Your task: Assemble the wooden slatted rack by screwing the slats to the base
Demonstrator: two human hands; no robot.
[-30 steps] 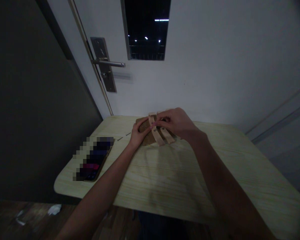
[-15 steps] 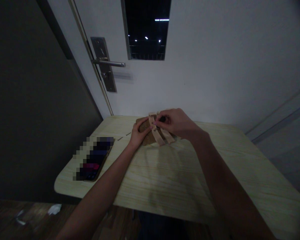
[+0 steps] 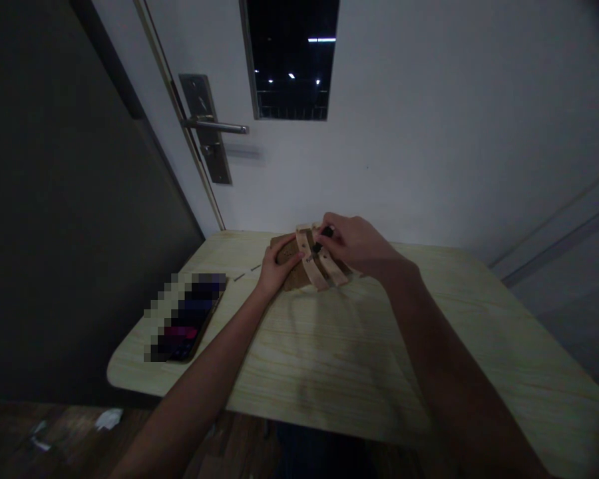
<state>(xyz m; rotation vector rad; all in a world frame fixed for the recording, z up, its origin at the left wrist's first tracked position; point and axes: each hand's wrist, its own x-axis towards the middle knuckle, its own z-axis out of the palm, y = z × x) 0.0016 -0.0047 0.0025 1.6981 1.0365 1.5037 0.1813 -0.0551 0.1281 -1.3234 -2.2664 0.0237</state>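
Note:
Near the back of the table lies a flat brown board (image 3: 299, 278) with pale strips (image 3: 316, 274) across it; small dark holes or fasteners dot the strips. My left hand (image 3: 275, 266) grips the board's left end, thumb pressed on the near strip and fingers along the far side. My right hand (image 3: 352, 243) is closed in a pinch on a small black-handled tool (image 3: 323, 239) with a thin shaft. The tool is tilted, its tip down at the left strip; whether it sits in a hole I cannot tell. My right fingers hide part of the board.
A phone (image 3: 192, 322), partly pixelated, lies on the table (image 3: 279, 372) to the left. Two thin, dark metal-looking pieces (image 3: 239, 277) lie between phone and board. A white door with a lever handle (image 3: 219, 126) stands right behind the table. White scraps (image 3: 108, 418) are on the floor.
My right hand has lifted slightly and the black-handled tool now tilts more, showing more of its handle and shaft. My left hand and the board stay in place.

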